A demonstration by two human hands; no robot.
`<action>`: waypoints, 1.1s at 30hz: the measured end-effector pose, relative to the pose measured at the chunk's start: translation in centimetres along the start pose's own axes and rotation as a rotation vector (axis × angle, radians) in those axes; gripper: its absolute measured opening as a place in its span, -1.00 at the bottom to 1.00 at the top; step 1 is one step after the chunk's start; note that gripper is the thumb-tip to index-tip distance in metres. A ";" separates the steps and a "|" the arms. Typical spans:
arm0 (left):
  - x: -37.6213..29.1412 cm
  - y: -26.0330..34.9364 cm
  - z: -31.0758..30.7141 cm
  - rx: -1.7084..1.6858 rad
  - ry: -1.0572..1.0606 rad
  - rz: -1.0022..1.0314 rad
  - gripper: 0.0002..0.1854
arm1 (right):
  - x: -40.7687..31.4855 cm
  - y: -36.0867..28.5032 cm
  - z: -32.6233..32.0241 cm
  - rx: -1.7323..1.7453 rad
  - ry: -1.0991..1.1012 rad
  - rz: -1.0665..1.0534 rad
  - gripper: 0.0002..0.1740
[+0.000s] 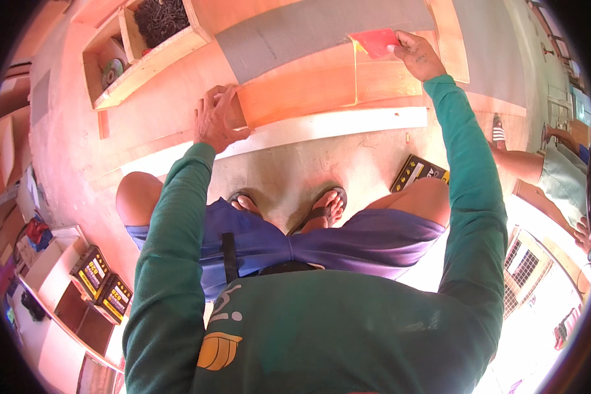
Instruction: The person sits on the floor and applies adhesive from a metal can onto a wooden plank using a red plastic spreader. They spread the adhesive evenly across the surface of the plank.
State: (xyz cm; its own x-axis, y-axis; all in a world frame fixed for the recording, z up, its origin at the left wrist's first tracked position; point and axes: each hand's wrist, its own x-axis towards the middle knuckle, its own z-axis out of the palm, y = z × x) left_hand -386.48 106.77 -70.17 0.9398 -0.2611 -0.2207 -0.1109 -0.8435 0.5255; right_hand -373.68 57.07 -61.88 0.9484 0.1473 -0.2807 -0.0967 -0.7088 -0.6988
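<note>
My right hand (417, 55) pinches a red flat spreader (374, 43) by its right end. Yellowish glue clings to the spreader's left edge, and a strand of it runs down across a flat wooden board (300, 96). The board's left stretch looks darker orange and wet, the right stretch paler. My left hand (219, 118) spans the board's left end, fingers at the far side and thumb at the near edge. Just beyond the board lies a grey sheet strip (276, 47). A long white strip (340, 125) runs along the near side.
A wooden box (150, 64) with dark screws and a disc stands at upper left. A black-and-yellow carton (416, 172) lies by my right knee. More adhesive cartons (101, 283) sit on a shelf at lower left. Another person's leg (517, 157) is at right.
</note>
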 end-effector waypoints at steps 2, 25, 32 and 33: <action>0.0 0.2 -0.2 0.006 -0.001 -0.008 0.16 | 1.9 -0.2 0.6 0.075 0.031 0.009 -0.62; 0.0 0.0 0.2 -0.027 0.039 0.025 0.15 | -2.6 -11.3 9.4 -0.013 0.483 -0.168 -0.72; -0.3 -0.4 0.6 -0.058 0.084 0.100 0.12 | -13.1 2.6 7.5 -0.519 0.618 0.245 -0.76; -0.4 -0.5 0.5 -0.066 0.060 0.098 0.11 | -13.9 4.0 7.9 -0.500 0.684 0.223 -0.76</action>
State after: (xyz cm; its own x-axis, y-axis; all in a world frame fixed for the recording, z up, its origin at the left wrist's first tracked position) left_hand -386.97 107.03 -70.79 0.9432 -0.3109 -0.1173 -0.1837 -0.7821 0.5955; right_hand -389.65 57.65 -65.95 0.9115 -0.3635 0.1923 -0.3100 -0.9147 -0.2593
